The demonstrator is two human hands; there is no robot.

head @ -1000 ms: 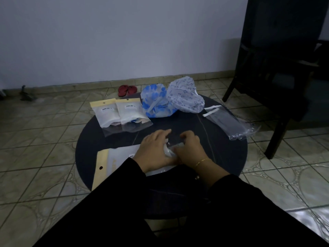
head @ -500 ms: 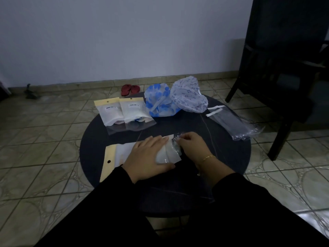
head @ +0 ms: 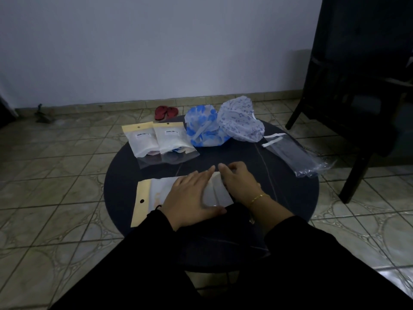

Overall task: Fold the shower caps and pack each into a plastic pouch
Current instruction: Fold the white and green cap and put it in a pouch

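A plastic pouch (head: 154, 191) with a tan header lies flat on the round dark table (head: 290, 193), a folded white cap inside it. My left hand (head: 192, 193) presses flat on the pouch. My right hand (head: 239, 180) pinches the pouch's open right end. Two filled pouches (head: 156, 142) lie side by side at the table's far left. Beside them sit a blue-flowered shower cap (head: 203, 128) and a white patterned shower cap (head: 241, 124), both loose and puffed up.
A sleeve of clear empty pouches (head: 292, 153) lies at the table's right edge. A dark wooden chair (head: 357, 97) stands at the right. Red sandals (head: 166, 112) rest on the tiled floor near the wall.
The pouch has slid right and been flattened. My left hand moved from gripping its end to pressing flat on it, while my right hand stays at the open end.
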